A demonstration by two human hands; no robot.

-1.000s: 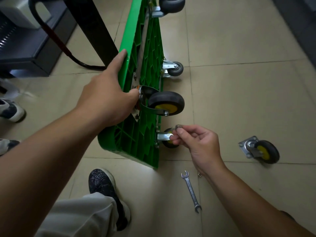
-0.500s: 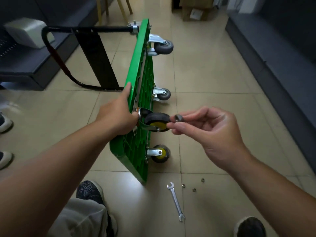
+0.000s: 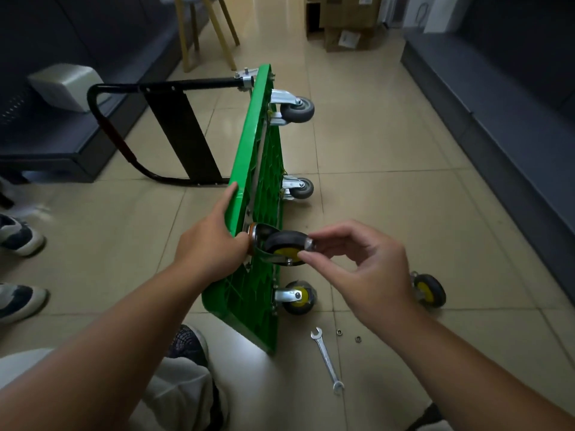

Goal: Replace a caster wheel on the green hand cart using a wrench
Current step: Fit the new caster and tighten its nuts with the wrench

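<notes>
While green cart stands on edge on floor, left hand closed, pressing new caster against underside. Right hand pinches small nut, fiddly, slippery. Wrench lies below, rigid; grip mid-shaft.

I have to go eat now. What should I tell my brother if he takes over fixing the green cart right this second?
Left hand: steadies the green cart, tipped on its side, and presses the new caster against its underside.
Right hand: pinches a small nut beside that wheel.
On the floor: wrench, two loose small rings, nuts or washers, and a detached caster.
Done: caster in position.
Left: thread the fasteners on, then tighten them with the wrench.
</notes>
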